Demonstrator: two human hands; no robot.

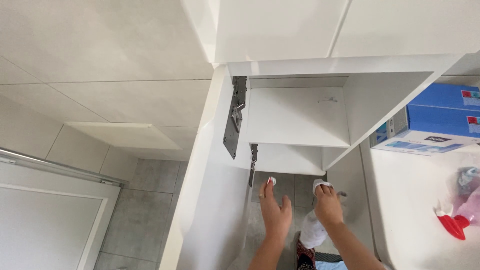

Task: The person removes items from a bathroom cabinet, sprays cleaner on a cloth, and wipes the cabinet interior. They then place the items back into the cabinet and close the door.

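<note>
I look down into an open white cabinet (300, 115) with an empty shelf. Its door (210, 200) swings out to the left on metal hinges (235, 117). My left hand (275, 210) is raised below the cabinet with fingers apart, holding nothing, close to the door's inner edge. My right hand (327, 202) is closed around a white cloth (314, 227) that hangs down from it, just under the cabinet's lower shelf.
A white counter (415, 200) on the right carries blue and white boxes (435, 122) and a pink spray bottle with a red trigger (455, 220). Grey floor tiles (145, 200) lie below. White wall tiles (100, 75) and a white door (45, 220) fill the left.
</note>
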